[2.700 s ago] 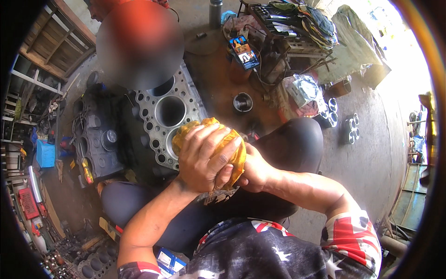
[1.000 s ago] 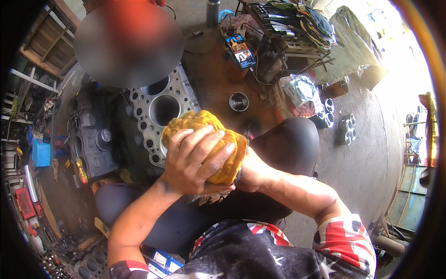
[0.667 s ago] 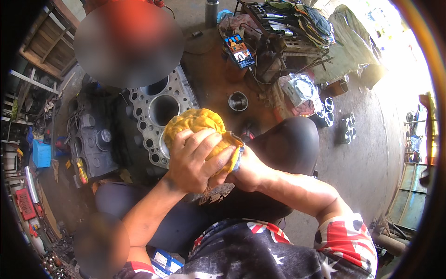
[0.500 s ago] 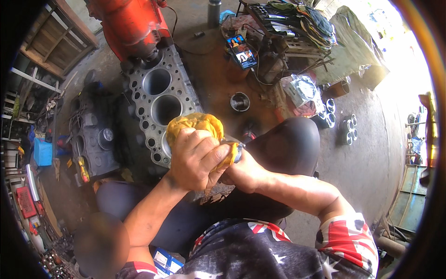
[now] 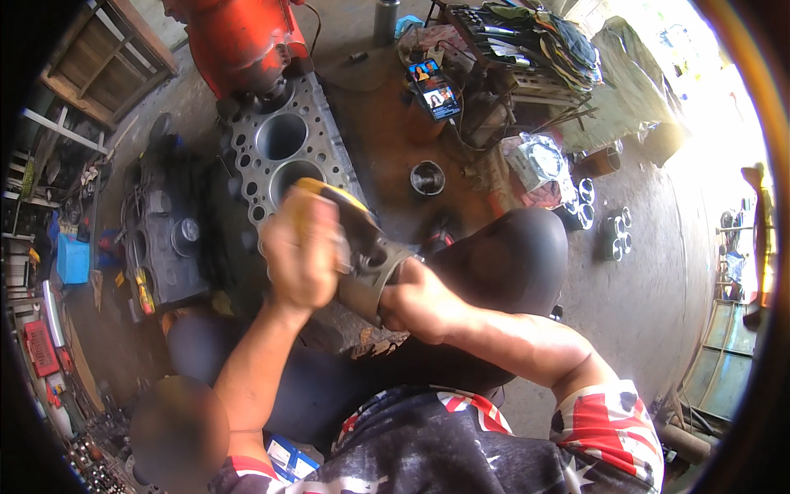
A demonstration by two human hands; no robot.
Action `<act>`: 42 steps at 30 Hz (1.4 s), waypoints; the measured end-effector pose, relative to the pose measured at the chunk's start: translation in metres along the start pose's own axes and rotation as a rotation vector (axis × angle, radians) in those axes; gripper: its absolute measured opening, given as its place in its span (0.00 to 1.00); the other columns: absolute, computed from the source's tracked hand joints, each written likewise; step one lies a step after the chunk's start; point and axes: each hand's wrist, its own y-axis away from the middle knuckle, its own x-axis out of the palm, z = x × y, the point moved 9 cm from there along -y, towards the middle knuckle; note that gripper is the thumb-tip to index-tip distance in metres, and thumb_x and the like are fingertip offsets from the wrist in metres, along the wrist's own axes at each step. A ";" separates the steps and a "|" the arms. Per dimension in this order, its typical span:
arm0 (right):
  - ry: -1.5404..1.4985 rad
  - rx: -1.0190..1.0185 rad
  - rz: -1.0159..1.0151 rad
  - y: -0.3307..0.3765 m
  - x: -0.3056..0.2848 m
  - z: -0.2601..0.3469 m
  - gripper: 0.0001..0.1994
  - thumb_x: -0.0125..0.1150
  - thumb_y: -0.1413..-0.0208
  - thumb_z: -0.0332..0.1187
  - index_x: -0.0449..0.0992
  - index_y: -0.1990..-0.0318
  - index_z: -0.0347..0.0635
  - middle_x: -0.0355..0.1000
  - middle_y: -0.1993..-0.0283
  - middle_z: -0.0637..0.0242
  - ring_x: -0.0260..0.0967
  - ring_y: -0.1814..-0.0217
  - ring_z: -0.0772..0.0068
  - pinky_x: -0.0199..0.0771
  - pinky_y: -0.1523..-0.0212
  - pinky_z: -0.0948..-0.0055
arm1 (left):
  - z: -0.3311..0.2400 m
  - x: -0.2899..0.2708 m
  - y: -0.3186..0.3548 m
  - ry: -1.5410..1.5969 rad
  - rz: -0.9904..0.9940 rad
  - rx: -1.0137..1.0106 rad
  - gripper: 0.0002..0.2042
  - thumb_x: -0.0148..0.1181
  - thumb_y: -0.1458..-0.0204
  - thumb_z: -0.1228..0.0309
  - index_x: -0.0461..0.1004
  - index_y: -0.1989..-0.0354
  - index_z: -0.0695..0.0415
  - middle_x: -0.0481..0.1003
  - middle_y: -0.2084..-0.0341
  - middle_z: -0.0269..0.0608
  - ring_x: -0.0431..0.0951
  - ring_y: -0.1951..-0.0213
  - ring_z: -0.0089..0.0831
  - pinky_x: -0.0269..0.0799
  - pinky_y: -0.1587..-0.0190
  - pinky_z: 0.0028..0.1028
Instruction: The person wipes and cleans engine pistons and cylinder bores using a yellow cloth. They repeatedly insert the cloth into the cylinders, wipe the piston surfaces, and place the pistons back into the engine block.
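My right hand [image 5: 424, 300] grips a grey metal piston [image 5: 362, 290] by its skirt, tilted in front of my lap. My left hand [image 5: 300, 251], blurred by motion, is closed on a yellow cloth [image 5: 333, 193] at the piston's upper left side. Part of the cloth is hidden behind my fingers. Just beyond my hands lies an engine block [image 5: 333, 156] with a row of large round bores; my left hand and the cloth cover its near end.
A red machine part [image 5: 239, 41] stands at the block's far end. Another piston [image 5: 427, 178] sits on the brown floor. A phone [image 5: 434, 89] is propped beside a tool-laden stand [image 5: 535, 82]. Metal rings [image 5: 619, 235] are to the right; a dark engine part [image 5: 169, 272] lies left.
My left hand has moved left with the yellow cloth, away from my right hand. The piston, mostly covered by cloth and fingers before, now shows.
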 end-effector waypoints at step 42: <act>-0.581 -0.284 0.198 0.012 0.017 0.058 0.17 0.54 0.34 0.21 0.72 0.39 0.33 0.80 0.60 0.50 0.69 0.86 0.73 0.61 0.93 0.79 | 0.049 0.087 0.068 1.611 0.238 -0.694 0.28 0.43 0.27 0.46 0.72 0.36 0.59 0.77 0.42 0.49 0.79 0.42 0.41 0.78 0.40 0.41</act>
